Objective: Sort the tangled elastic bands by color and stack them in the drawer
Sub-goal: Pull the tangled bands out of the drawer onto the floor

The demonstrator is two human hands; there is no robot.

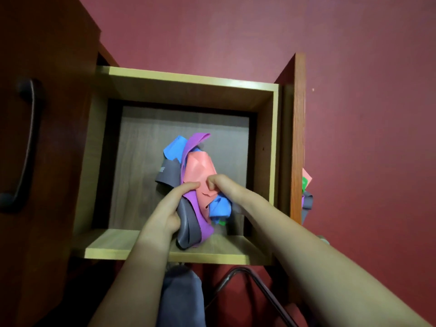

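A tangled bundle of elastic bands hangs over the open drawer (274,147). In it I see a salmon pink band (199,169), a purple band (195,142), a blue band (174,147), a grey band (186,230) and a bit of green (221,223). My left hand (168,208) grips the bundle's left side around the grey and purple bands. On the right, my right hand (220,185) pinches the pink band with curled fingers. The drawer's grey floor (141,161) shows beneath the bundle.
A dark wooden cabinet front with a black handle (26,138) stands at the left. More bands, pink, green and grey (306,192), hang outside the drawer's right side panel (297,138). A dark red wall fills the background. A thin dark metal frame (247,286) lies below the drawer.
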